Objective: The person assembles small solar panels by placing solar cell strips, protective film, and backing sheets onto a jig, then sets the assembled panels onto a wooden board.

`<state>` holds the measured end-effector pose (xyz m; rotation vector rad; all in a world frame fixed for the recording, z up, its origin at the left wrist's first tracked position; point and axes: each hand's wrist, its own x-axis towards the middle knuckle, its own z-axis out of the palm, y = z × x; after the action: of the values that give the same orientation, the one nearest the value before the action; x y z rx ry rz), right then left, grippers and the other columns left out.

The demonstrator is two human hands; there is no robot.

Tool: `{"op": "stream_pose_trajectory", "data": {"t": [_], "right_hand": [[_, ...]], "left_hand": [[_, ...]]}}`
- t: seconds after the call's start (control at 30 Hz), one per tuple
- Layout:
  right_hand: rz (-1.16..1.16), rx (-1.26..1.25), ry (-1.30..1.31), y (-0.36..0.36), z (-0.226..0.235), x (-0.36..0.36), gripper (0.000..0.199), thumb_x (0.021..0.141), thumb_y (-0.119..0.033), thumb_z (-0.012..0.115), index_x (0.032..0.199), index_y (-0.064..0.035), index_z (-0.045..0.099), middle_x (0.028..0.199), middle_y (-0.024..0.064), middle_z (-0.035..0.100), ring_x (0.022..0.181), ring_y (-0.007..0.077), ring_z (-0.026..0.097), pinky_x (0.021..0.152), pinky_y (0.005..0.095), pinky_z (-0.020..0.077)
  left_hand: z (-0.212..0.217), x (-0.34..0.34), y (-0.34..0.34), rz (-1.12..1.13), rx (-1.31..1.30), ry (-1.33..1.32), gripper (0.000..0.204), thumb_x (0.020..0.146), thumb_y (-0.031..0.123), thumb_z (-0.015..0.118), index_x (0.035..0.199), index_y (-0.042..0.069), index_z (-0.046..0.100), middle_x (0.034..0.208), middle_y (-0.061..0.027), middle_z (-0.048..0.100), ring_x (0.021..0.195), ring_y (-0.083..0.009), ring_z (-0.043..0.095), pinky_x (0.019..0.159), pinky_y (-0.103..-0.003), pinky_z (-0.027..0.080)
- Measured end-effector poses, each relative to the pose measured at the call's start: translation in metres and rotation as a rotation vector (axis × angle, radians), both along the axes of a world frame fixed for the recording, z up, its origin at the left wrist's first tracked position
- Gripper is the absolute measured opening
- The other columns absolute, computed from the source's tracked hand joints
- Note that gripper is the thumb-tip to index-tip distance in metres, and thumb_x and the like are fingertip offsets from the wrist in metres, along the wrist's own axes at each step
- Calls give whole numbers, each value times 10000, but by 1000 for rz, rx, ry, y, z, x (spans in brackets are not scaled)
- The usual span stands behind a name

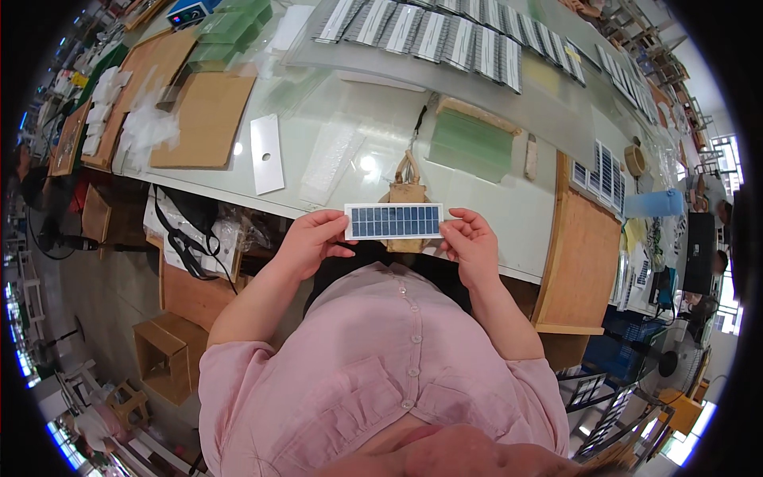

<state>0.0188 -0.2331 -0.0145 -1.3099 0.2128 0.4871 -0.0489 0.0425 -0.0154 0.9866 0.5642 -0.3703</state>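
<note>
Between my two hands I hold a small solar panel, a narrow rectangle of dark blue cells with a white border. My left hand pinches its left end, and my right hand pinches its right end. The panel is level, at the near edge of the table, cells facing up. Just behind and partly under it is a tan, block-shaped thing with a looped top and a dark cord running away from it; its lower part is hidden by the panel.
Rows of striped solar strips lie on a raised glass sheet. Green sheets, a white plate with a hole and cardboard rest on the white table. A wooden board stands at the right, more panels behind it.
</note>
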Motion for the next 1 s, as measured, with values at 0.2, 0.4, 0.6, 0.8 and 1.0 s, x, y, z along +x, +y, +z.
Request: {"op": "stream_pose_trajectory", "data": {"t": [0.2,0.4,0.6,0.8,1.0], "right_hand": [[9,6,-18,1,-4,0,301,838,-10,658,1113,-12,538,825,51,623,602,74,567,448,180,411],[-1,-11,-55,1,-4,1,294,840,-12,654,1114,-23,547,810,28,619,592,63,553,450,176,404],[7,-9,-59,0,-3,4,297,841,-14,654,1117,-24,545,815,25,605,610,65,550,469,184,428],[15,-12,-50,3,-3,0,312,837,-8,659,1121,-14,530,809,37,597,607,77,561,486,205,465],[13,-24,-53,3,-1,0,322,833,-9,664,1124,-11,525,803,39,598,596,78,556,487,206,466]], "left_hand": [[-3,-1,1,26,-71,-17,208,931,154,578,1059,-7,609,909,-68,636,792,-142,627,689,-293,574],[-8,1,-1,27,-76,-17,181,925,156,590,1014,0,611,905,-60,634,784,-135,618,685,-278,566],[-13,3,-4,40,-21,-42,148,912,154,610,959,14,620,851,-51,637,729,-118,607,607,-247,544],[-12,-3,-7,89,69,-52,125,900,139,618,925,17,630,798,-36,626,686,-103,590,555,-228,525],[-8,-2,-9,81,105,-44,139,898,155,626,930,20,632,794,-26,626,687,-100,591,549,-234,519]]}}
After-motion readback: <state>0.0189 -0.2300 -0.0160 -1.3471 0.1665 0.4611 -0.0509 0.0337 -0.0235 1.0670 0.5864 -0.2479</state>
